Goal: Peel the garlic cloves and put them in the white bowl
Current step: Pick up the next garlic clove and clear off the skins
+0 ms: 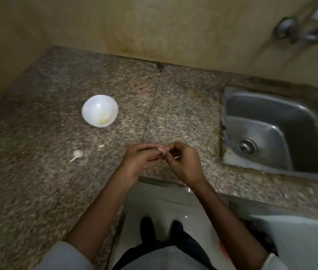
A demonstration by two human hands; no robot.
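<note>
The person stands at the bench and holds both hands together above its front edge. The left hand and the right hand meet at the fingertips, and the fingers of both are curled and pinch a small pale garlic clove between them. The picture is blurred there, so I cannot tell how much skin is on this clove.

The white bowl stands on the bench, well apart from the hands, to the left and further back. A few yellowish peeled pieces lie at its bottom, so I judge that some part of the work is done.

Between the bowl and the hands a loose clove lies on the bench, and a little to the left of it a garlic piece with a thin stalk. These two seem to be waiting. So the task looks to be somewhere in the middle: one clove is in the hands for peeling, and at least two pieces are left. The steel sink is at the right and plays no part now.
</note>
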